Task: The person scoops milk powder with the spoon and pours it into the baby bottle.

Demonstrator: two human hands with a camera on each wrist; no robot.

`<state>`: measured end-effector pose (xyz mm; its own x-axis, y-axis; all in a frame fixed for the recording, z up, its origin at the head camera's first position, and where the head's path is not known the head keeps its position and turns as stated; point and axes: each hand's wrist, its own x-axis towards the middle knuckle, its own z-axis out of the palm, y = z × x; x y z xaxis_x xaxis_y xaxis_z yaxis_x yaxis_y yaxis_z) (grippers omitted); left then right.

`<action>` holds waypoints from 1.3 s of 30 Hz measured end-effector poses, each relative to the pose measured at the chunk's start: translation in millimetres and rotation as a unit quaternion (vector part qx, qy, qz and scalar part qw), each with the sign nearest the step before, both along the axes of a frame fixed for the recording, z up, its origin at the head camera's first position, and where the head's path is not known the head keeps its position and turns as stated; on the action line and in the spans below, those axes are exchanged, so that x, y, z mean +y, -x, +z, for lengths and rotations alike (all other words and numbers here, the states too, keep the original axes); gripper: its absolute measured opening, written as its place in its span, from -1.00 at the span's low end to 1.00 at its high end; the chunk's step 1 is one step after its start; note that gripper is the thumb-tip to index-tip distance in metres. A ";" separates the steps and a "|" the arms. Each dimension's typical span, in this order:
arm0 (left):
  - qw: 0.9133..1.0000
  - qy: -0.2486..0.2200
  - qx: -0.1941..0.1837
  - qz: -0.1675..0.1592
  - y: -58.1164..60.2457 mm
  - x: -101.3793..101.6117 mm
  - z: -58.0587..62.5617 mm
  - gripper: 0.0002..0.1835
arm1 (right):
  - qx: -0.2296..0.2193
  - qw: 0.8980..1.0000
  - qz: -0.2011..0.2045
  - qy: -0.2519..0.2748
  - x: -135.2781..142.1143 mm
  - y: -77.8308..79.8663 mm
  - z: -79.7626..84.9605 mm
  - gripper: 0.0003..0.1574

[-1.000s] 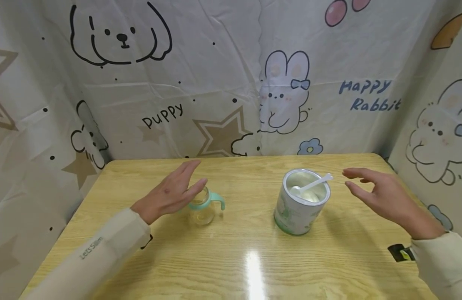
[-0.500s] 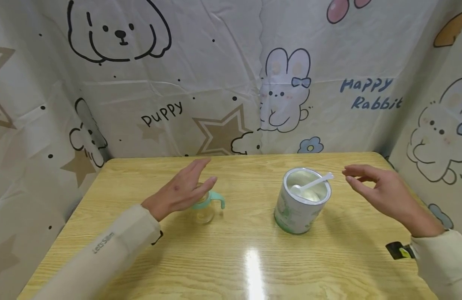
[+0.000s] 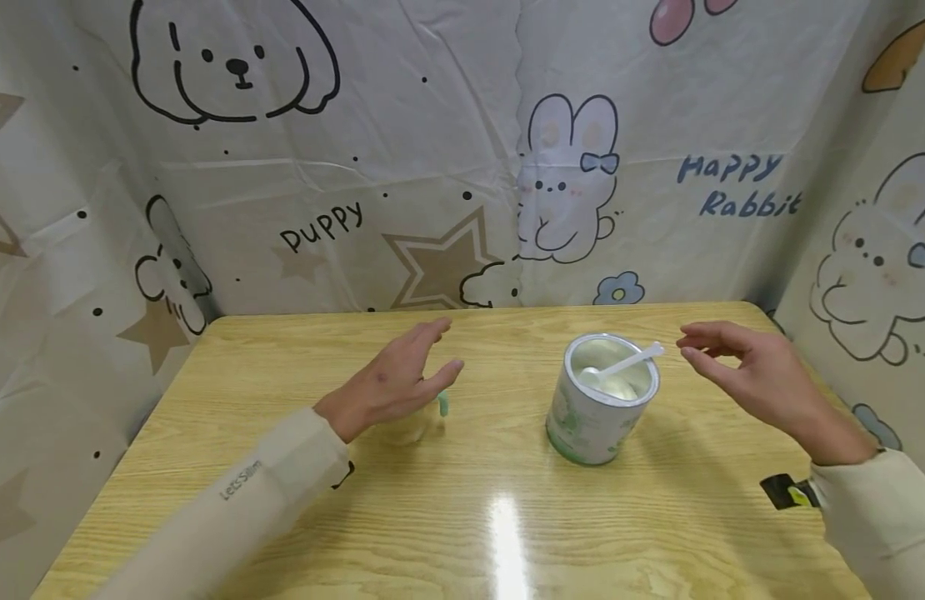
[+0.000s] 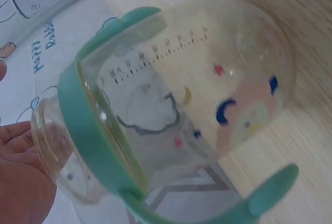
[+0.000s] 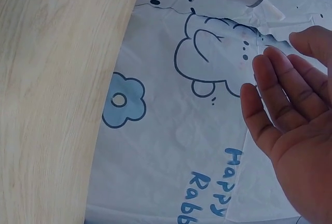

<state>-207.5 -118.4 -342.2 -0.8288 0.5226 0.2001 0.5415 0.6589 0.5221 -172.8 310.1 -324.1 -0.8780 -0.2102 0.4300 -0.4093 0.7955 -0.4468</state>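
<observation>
The left hand (image 3: 395,379) is unclenched, fingers and thumb extended, and its sleeve (image 3: 245,504) reads "Let's Slim". Just under this hand stands a clear bottle (image 4: 176,92) with a green collar (image 4: 92,125); its printed scale (image 4: 161,55) has figures too small to read, and whether the palm touches it cannot be told. The right hand (image 3: 766,375) is free, fingers loosely bent, near the spoon (image 3: 629,362), which leans out over the rim of the tin (image 3: 592,425). The tin, left of that hand, carries green characters, partly cut off. Beneath both hands spreads the table (image 3: 410,533); beyond them, the cloth (image 3: 432,150) reads "Puppy" and "Happy Rabbit".
</observation>
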 end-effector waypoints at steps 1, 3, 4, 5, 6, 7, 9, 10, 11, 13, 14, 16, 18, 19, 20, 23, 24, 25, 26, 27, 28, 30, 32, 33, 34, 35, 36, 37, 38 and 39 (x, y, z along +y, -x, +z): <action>1.000 -0.001 0.001 -0.002 0.5 1.5 -0.5 -0.27 | 0.000 1.000 -0.002 0.002 -0.7 0.3 0.4 -0.65; 1.000 0.002 0.001 -0.006 0.8 4.2 -1.2 -0.28 | -0.004 1.000 -0.007 0.003 -2.0 0.8 0.9 -0.65; 1.000 0.003 0.003 -0.007 0.9 5.3 -1.5 -0.28 | -0.007 1.000 -0.010 0.004 -2.9 0.8 1.3 -0.65; 1.000 0.005 0.003 -0.008 0.9 6.3 -1.8 -0.28 | -0.010 1.000 -0.012 0.004 -3.7 1.1 1.5 -0.65; 1.000 0.006 0.006 -0.009 0.8 7.4 -1.7 -0.28 | -0.014 1.000 -0.015 0.003 -4.5 1.3 1.5 -0.65; 1.000 0.007 0.008 -0.009 0.6 8.4 -1.5 -0.29 | -0.017 1.000 -0.016 0.002 -5.4 1.5 1.5 -0.64; 1.000 0.010 0.013 -0.010 0.2 10.5 -1.0 -0.29 | -0.022 1.000 -0.019 0.003 -7.1 1.6 1.4 -0.64; 1.000 0.011 0.016 -0.011 0.1 11.7 -0.8 -0.29 | -0.022 1.000 -0.020 0.003 -8.0 1.7 1.4 -0.64; 1.000 0.012 0.018 -0.013 -0.1 12.8 -0.5 -0.30 | -0.022 1.000 -0.021 0.005 -8.8 1.8 1.3 -0.65; 1.000 0.012 0.023 -0.015 -0.4 15.2 -0.1 -0.30 | -0.018 1.000 -0.022 0.007 -10.2 1.8 1.6 -0.65; 0.999 0.013 0.025 -0.014 -0.6 16.5 -0.1 -0.30 | -0.017 1.000 -0.021 0.009 -10.8 2.0 1.5 -0.65; 0.999 0.012 0.027 -0.013 -1.0 18.9 -0.2 -0.30 | -0.015 1.000 -0.019 0.011 -12.1 2.7 1.3 -0.65; 0.999 0.012 0.029 -0.012 -1.3 21.4 -0.6 -0.29 | -0.014 1.000 -0.016 0.015 -13.4 3.3 1.2 -0.65; 0.999 0.012 0.029 -0.012 -1.5 22.8 -0.6 -0.28 | -0.015 1.000 -0.015 0.016 -14.1 3.5 1.2 -0.66; 0.999 0.013 0.030 -0.013 -1.5 24.4 -0.8 -0.28 | -0.015 1.000 -0.014 0.018 -14.6 3.6 1.2 -0.66; 0.999 0.010 0.032 -0.017 -1.4 28.9 -0.9 -0.26 | -0.012 1.000 -0.015 0.023 -16.3 3.6 1.6 -0.66; 0.999 0.010 0.032 -0.018 -1.3 30.3 -0.8 -0.25 | -0.012 1.000 -0.015 0.024 -16.6 3.8 1.6 -0.66; 0.999 0.009 0.031 -0.019 -1.3 31.7 -0.7 -0.25 | -0.011 1.000 -0.014 0.025 -16.9 4.0 1.6 -0.66; 0.999 0.008 0.031 -0.020 -1.2 33.0 -0.8 -0.25 | -0.010 1.000 -0.013 0.026 -17.2 4.3 1.5 -0.65; 0.999 0.007 0.030 -0.021 -1.1 34.1 -0.8 -0.24 | -0.010 1.000 -0.012 0.027 -17.4 4.6 1.4 -0.65; 0.999 0.006 0.028 -0.022 -1.1 35.2 -0.8 -0.24 | -0.009 0.999 -0.011 0.029 -17.6 4.9 1.2 -0.65; 0.999 0.002 0.026 -0.025 -1.0 37.6 -0.9 -0.23 | -0.006 0.999 -0.008 0.031 -17.9 5.6 0.8 -0.65; 0.999 -0.002 0.026 -0.029 -0.9 40.1 -1.2 -0.22 | -0.005 0.999 -0.005 0.034 -18.2 6.0 0.4 -0.66; 0.999 -0.002 0.026 -0.031 -1.0 41.3 -1.4 -0.22 | -0.005 0.999 -0.004 0.036 -18.4 6.1 0.2 -0.66; 0.999 -0.002 0.026 -0.032 -1.0 42.5 -1.5 -0.21 | -0.005 0.999 -0.002 0.037 -18.7 6.2 0.1 -0.66; 0.999 -0.003 0.028 -0.034 -0.9 43.8 -1.8 -0.21 | -0.006 0.999 -0.001 0.038 -19.0 6.1 0.0 -0.66; 0.999 -0.002 0.028 -0.035 -1.0 45.1 -2.0 -0.21 | -0.007 0.999 -0.001 0.039 -19.3 6.0 0.0 -0.66; 0.999 -0.002 0.028 -0.037 -1.1 46.1 -2.2 -0.21 | -0.009 0.999 -0.001 0.040 -19.7 5.8 0.0 -0.66; 0.999 -0.001 0.029 -0.037 -1.2 47.2 -2.4 -0.20 | -0.010 0.999 0.000 0.041 -20.1 5.7 0.0 -0.66; 0.999 -0.001 0.030 -0.038 -1.2 48.2 -2.6 -0.20 | -0.011 0.999 -0.001 0.041 -20.4 5.6 0.1 -0.66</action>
<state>-206.3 -70.3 -344.9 -0.7733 0.5827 0.2499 0.6203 0.6136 0.4886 -178.3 289.7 -324.0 -0.8873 -0.1741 0.4271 -0.3981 0.7566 -0.5186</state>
